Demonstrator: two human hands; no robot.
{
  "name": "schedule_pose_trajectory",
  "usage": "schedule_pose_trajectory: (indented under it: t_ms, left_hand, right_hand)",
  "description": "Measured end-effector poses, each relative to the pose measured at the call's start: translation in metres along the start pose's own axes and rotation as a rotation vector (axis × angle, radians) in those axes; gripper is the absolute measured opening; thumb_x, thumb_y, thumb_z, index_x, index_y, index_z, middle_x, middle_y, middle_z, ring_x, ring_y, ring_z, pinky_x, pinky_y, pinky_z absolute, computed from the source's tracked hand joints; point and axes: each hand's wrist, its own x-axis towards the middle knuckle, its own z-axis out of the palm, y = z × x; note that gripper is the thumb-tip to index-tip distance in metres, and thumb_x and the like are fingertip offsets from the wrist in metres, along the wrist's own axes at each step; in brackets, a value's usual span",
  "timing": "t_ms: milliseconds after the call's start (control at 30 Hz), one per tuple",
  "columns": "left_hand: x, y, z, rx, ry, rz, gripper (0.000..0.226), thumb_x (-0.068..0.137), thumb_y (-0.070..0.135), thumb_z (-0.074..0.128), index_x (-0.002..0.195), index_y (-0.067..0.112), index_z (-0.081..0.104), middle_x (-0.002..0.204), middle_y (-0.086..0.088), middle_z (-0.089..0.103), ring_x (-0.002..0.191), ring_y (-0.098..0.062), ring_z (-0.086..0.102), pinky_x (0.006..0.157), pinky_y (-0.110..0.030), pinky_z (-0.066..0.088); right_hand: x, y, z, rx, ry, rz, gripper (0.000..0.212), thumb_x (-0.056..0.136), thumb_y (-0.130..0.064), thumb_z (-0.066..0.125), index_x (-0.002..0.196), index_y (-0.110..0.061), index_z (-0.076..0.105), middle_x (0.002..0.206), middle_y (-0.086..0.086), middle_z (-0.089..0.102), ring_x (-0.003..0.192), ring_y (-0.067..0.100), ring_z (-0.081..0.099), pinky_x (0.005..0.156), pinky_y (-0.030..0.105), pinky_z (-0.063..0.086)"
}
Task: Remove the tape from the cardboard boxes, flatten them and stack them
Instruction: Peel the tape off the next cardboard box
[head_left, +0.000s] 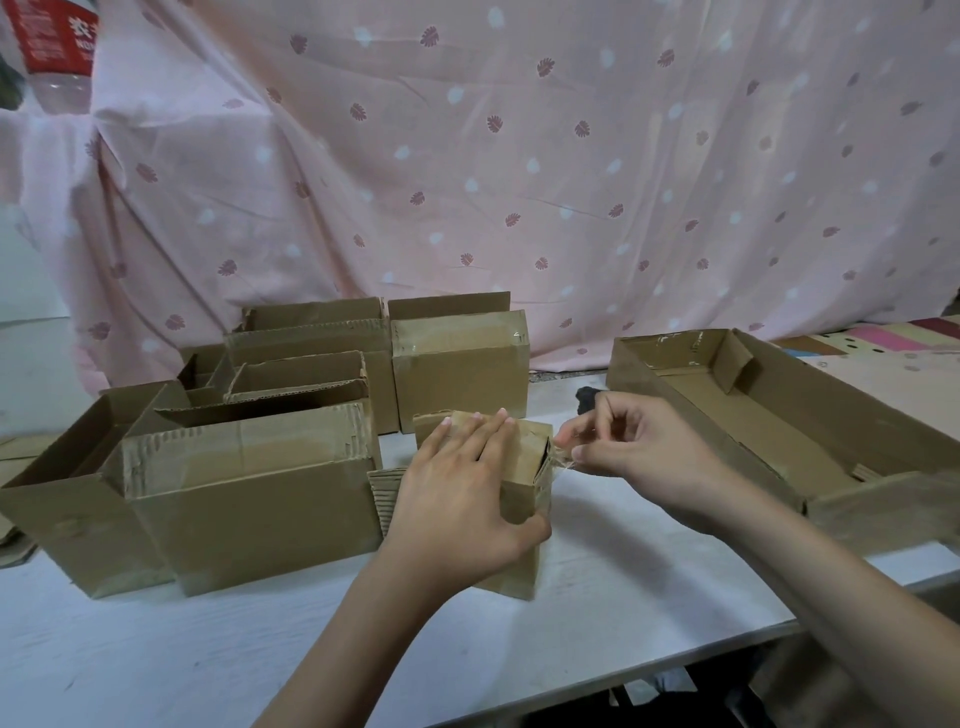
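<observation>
Small box (519, 483) at table (156, 649) centre, light and easily crushed: left hand (457, 499) spread flat, pressing its top; right hand (639, 447) pinches stringy tape (563, 460) at the corner, best hold.

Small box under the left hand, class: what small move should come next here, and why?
Probably keep pulling the tape strip away to the right and off the small box. The right hand already pinches the strip, which is stretched out from the box's right edge but still joined there. The left hand lies over the top and braces the box on the white table.
</observation>
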Motion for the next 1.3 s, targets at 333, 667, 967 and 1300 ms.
schedule_pose_trajectory:
  t_ms: [333,667,967,1300]
  left_hand:
    - [0.0,-0.001,-0.002,-0.001,-0.008,0.037,0.094,0.079,0.069,0.044,0.158,0.025,0.017,0.165,0.011,0.013,0.151,-0.008,0.007,0.123,-0.028,-0.004]
    - [-0.001,0.006,0.002,0.058,-0.008,0.048,0.1,0.078,0.069,0.034,0.159,0.015,0.01,0.166,-0.002,0.009,0.153,-0.013,0.006,0.124,-0.031,-0.001]
    - [-0.002,0.005,0.002,0.048,0.016,0.056,0.101,0.082,0.068,0.042,0.159,0.012,0.008,0.166,-0.003,0.006,0.153,-0.013,0.005,0.121,-0.027,-0.007]
    - [-0.003,0.006,0.004,0.042,0.011,0.051,0.1,0.083,0.069,0.041,0.159,0.011,0.01,0.166,-0.004,0.007,0.153,-0.015,0.006,0.124,-0.03,-0.003]
  right_hand:
    - [-0.001,-0.004,0.002,0.306,-0.008,0.263,0.058,0.092,0.005,0.062,0.131,-0.028,0.036,0.117,0.024,0.063,0.082,0.037,0.071,0.088,0.047,0.059]
    - [0.036,-0.052,0.023,-0.943,-0.204,0.081,0.032,0.081,-0.053,0.074,0.099,-0.027,0.066,0.104,-0.009,0.067,0.091,0.01,0.061,0.071,0.026,0.046]
    - [0.05,-0.061,0.018,-1.147,-0.282,0.044,0.006,0.082,-0.02,0.08,0.085,-0.018,0.075,0.078,-0.005,0.07,0.082,0.015,0.068,0.059,0.021,0.047]
    - [0.046,-0.057,0.023,-1.147,-0.15,0.106,0.014,0.081,0.0,0.067,0.082,-0.011,0.077,0.074,0.003,0.075,0.067,0.013,0.067,0.05,0.019,0.048]
